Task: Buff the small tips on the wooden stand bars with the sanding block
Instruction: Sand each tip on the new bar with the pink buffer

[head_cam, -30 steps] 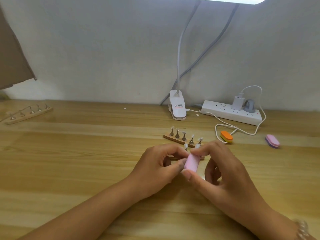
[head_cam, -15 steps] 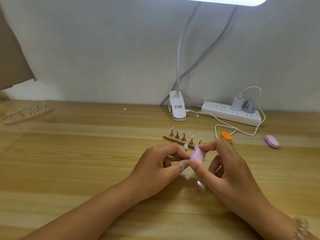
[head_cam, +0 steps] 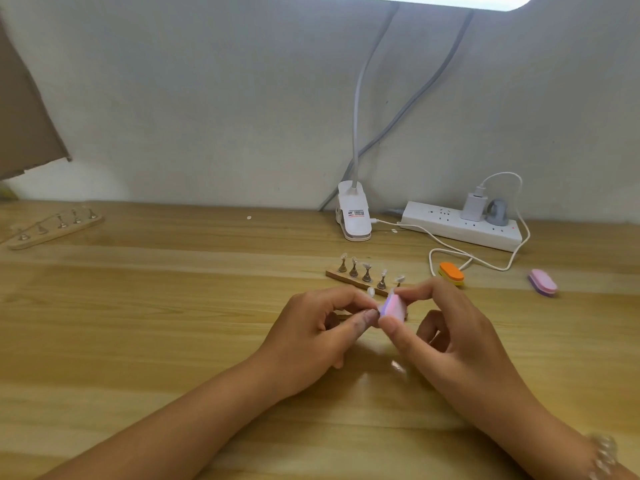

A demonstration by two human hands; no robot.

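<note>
Right hand (head_cam: pixel 450 341) pinches the pink block (head_cam: pixel 394 306) between thumb and forefinger. Left hand (head_cam: pixel 311 337), at its 9 o'clock, pinches something tiny against it, probably a tip, hidden by the fingertips. That tip's bar is not visible beneath the hands. A second bar (head_cam: pixel 358 283) with 5 tips stands just beyond, at 11 o'clock.

Pressing hard could pop the tip off its peg or scuff a fingertip, the grip being so close.

The table (head_cam: pixel 138 341) is glossy wood. An orange block (head_cam: pixel 451 273) and a spare pink block (head_cam: pixel 542 281) lie at 2 o'clock. A power strip (head_cam: pixel 460 227) and lamp clip (head_cam: pixel 354 216) sit against the pale wall (head_cam: pixel 207 98). A third bar (head_cam: pixel 55 232) lies far off at 10 o'clock.
</note>
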